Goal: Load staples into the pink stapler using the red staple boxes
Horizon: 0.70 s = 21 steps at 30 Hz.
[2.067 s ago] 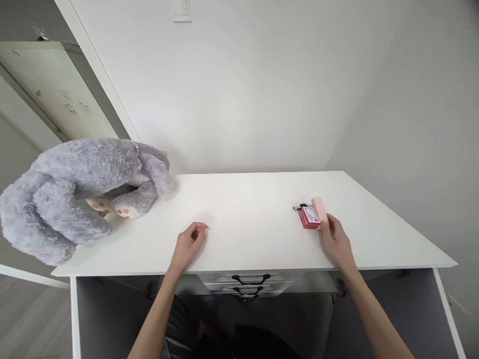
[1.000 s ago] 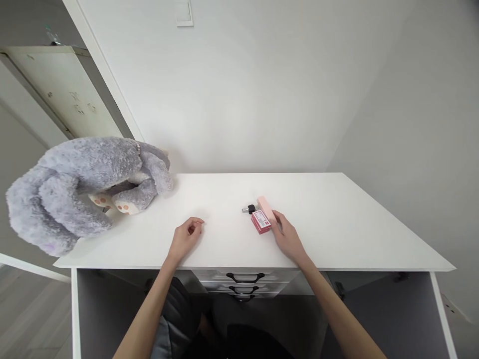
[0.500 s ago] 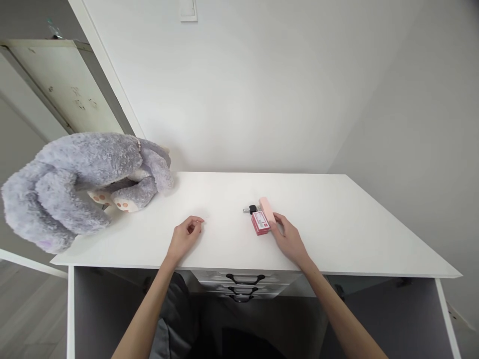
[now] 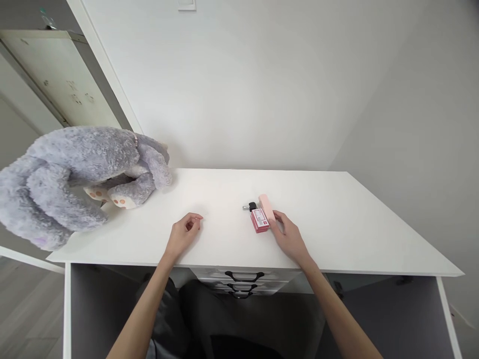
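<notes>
My right hand [image 4: 287, 237] rests on the white desk [image 4: 348, 224], its fingertips closed on the near end of a small pink block [image 4: 266, 205]. A little red box with a white label [image 4: 259, 221] lies against the block's left side, by my thumb. A small black and silver key-like item [image 4: 250, 206] sits just behind the box. My left hand [image 4: 183, 233] lies on the desk to the left, fingers loosely curled, nothing in it.
A large grey plush toy [image 4: 71, 174] lies on the desk's left end and hangs over the edge. Drawer handles [image 4: 240, 275] show under the front edge. Walls close the back and right; a pale door [image 4: 56, 80] is at the left.
My right hand slid the pink block, red box and key from the desk's right side to its middle, then stayed there. My left hand has hardly moved.
</notes>
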### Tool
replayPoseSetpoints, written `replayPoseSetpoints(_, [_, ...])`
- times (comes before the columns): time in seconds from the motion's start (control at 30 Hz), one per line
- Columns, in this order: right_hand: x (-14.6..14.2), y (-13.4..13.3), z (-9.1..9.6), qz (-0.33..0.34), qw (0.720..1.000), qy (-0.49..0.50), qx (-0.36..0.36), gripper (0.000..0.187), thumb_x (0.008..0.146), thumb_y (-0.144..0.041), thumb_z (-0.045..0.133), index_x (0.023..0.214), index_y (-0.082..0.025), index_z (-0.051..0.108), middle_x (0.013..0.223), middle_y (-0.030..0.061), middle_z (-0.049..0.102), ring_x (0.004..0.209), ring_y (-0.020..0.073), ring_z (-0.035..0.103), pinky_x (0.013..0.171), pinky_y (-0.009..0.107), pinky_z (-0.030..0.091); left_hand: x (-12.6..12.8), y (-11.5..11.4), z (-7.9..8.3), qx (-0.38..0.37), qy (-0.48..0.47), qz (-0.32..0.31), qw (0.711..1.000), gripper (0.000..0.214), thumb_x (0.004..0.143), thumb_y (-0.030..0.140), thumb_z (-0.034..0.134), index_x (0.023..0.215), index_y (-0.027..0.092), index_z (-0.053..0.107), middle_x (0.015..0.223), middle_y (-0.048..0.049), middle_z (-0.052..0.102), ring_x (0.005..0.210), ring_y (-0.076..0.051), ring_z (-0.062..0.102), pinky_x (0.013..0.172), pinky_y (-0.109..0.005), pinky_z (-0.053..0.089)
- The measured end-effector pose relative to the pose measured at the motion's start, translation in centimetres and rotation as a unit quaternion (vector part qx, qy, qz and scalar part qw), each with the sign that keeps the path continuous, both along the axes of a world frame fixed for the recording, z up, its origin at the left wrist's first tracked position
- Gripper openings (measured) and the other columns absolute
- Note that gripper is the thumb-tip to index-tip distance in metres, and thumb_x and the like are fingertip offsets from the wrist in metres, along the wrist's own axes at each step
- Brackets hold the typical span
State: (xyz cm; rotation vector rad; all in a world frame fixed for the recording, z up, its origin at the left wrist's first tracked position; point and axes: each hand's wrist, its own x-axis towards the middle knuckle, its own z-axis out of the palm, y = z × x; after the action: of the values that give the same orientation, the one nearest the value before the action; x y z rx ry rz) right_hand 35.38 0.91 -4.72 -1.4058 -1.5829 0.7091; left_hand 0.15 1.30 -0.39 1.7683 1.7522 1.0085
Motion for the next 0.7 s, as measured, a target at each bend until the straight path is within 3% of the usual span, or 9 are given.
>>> replayPoseSetpoints(0.7, [0.0,-1.2,0.3,0.026,0.999,-0.020,0.002,0.048,0.104,-0.054,0.049,0.142,-0.026,0.055,0.147,0.0102,0.065,0.135,0.0297,0.061,0.114,0.052,0.047,-0.3,-0.2,-0.4,0.006,-0.022,0.004,1.000,0.031,0.091,0.044,0.055,0.104,0.021,0.071,0.076,0.0013,0.064,0.072,-0.016,0.057,0.070,-0.027,0.042])
